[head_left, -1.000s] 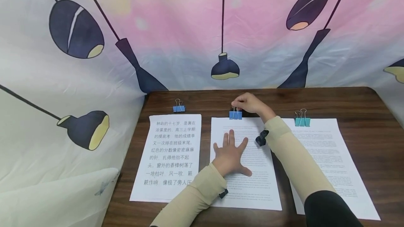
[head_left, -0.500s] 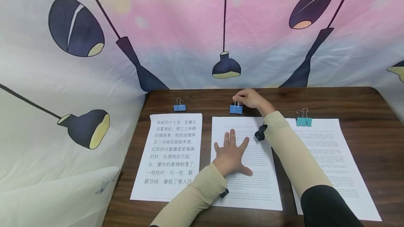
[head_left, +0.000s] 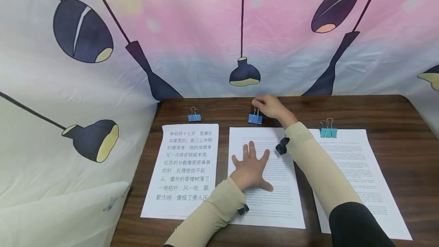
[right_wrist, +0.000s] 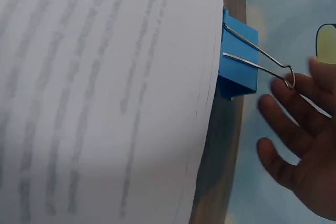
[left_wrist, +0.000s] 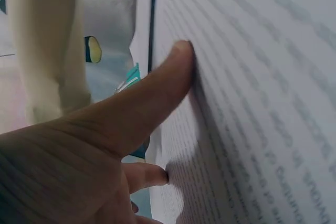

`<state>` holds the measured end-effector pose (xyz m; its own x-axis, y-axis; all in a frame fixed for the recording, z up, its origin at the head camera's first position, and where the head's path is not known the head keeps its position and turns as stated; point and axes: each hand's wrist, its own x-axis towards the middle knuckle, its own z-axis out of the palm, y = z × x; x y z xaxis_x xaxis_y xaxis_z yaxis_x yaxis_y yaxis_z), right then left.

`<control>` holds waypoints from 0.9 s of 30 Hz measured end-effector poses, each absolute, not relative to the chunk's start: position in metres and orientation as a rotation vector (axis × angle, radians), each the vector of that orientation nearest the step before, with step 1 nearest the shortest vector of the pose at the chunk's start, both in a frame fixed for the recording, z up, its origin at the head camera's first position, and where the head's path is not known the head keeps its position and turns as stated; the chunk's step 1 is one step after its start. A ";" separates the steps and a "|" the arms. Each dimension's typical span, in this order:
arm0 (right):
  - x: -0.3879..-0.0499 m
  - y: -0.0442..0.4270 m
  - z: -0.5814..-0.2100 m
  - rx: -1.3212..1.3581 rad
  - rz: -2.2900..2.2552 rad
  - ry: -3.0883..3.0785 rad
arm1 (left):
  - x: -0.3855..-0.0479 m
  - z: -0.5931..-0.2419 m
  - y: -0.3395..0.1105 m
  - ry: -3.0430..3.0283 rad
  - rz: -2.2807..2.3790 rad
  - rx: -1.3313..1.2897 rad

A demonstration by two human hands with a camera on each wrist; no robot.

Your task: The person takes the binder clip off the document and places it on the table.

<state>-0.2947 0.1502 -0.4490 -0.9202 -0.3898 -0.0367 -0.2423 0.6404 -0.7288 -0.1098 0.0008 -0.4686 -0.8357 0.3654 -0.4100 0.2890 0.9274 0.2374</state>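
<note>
pinched blue clip (head_left: 255, 119) in right hand (head_left: 271, 106), drew it off middle pages (head_left: 274, 209), now unclipped under spread left hand (head_left: 250, 170)

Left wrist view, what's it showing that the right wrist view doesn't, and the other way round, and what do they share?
Only the left wrist view shows the left hand with its thumb out, the teal clip partly in sight beyond it, and a beige sleeve.

Only the right wrist view clearly shows the blue clip and the right hand at its wire handles.

Both show a printed page up close and part of the patterned backdrop.
</note>
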 end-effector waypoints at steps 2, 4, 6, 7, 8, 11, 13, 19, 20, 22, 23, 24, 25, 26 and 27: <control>-0.292 0.153 -0.447 -0.535 -1.176 2.706 | -0.110 -0.469 0.001 2.624 0.246 0.471; -0.288 0.159 -0.443 -0.573 -1.207 2.739 | -0.110 -0.469 0.000 2.622 0.271 0.463; -0.284 0.170 -0.437 -0.613 -1.232 2.748 | -0.109 -0.468 0.000 2.624 0.300 0.451; -0.282 0.177 -0.434 -0.626 -1.236 2.752 | -0.109 -0.468 0.000 2.628 0.306 0.448; -0.279 0.185 -0.430 -0.637 -1.239 2.760 | -0.109 -0.467 0.000 2.636 0.307 0.447; -0.270 0.211 -0.418 -0.634 -1.245 2.785 | -0.109 -0.464 0.003 2.677 0.275 0.461; -0.263 0.229 -0.412 -0.610 -1.226 2.819 | -0.108 -0.462 0.007 2.703 0.233 0.478; -0.246 0.281 -0.404 -0.496 -1.121 2.885 | -0.096 -0.455 0.037 2.719 0.125 0.622; -0.245 0.289 -0.405 -0.472 -1.096 2.889 | -0.093 -0.455 0.044 2.718 0.114 0.658; -0.244 0.304 -0.408 -0.420 -1.061 2.884 | -0.088 -0.454 0.057 2.717 0.094 0.725; -0.243 0.311 -0.409 -0.399 -1.037 2.882 | -0.086 -0.455 0.063 2.717 0.080 0.757; -0.242 0.318 -0.412 -0.377 -1.014 2.880 | -0.085 -0.455 0.069 2.718 0.073 0.781; -0.241 0.326 -0.414 -0.360 -0.997 2.875 | -0.083 -0.454 0.075 2.718 0.065 0.802; -0.239 0.333 -0.417 -0.350 -0.983 2.871 | -0.082 -0.454 0.080 2.722 0.051 0.820; -0.237 0.340 -0.419 -0.338 -0.967 2.867 | -0.081 -0.454 0.084 2.726 0.038 0.839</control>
<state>-0.2372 0.3395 -0.4195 -0.9707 -0.2394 -0.0215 -0.1775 0.7742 -0.6075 -0.0811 0.0845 -0.4545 -0.7889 0.5544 -0.2650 0.5469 0.8301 0.1087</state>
